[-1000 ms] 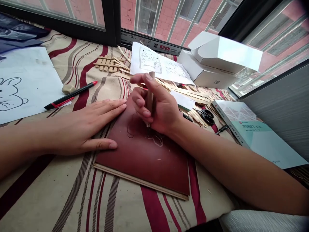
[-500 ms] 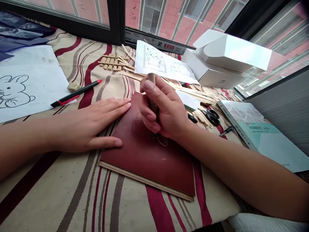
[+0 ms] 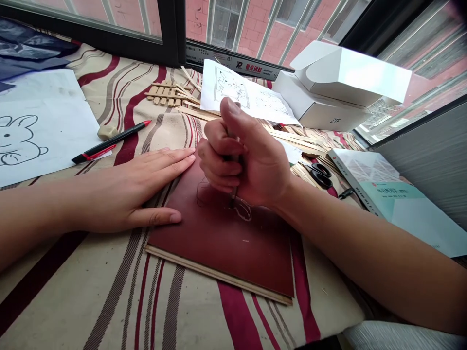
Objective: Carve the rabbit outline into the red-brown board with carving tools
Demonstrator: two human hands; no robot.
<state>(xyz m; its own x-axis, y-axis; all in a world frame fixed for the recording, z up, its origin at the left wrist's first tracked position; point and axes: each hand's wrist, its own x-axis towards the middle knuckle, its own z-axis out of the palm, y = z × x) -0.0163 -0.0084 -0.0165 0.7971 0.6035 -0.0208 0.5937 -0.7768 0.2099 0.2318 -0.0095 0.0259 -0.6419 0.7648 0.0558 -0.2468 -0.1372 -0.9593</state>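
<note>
Right hand (image 3: 248, 163) curled into a tight fist around a carving tool (image 3: 233, 193), thumb raised, wrist low, forearm coming in from the lower right. Grip fully closed on the tool, its handle buried in the fingers and only a thin metal tip showing below them, angled down to a pale scratched outline (image 3: 242, 210) on a dark red board (image 3: 233, 253). Left hand (image 3: 131, 192) flat and open, palm down, holding nothing, fingers together and stretched toward the fist, thumb spread well apart. Fingertips and thumb resting on the board's left edge, the rest of the hand on the cloth beside it.

Under the board, a striped cream-and-red cloth (image 3: 109, 301), with the board's light wooden edge along its lower side. To the left, a sheet with a rabbit drawing (image 3: 36, 136), a red-capped marker (image 3: 109, 141) and a small pale eraser (image 3: 107, 132). Ahead, a printed cartoon sheet (image 3: 248, 90) and a lattice of wooden sticks (image 3: 164, 95), more loose sticks trailing right. Farther right — black-handled scissors (image 3: 320, 175), a pale green book (image 3: 379, 199) and a white box (image 3: 321, 114).
</note>
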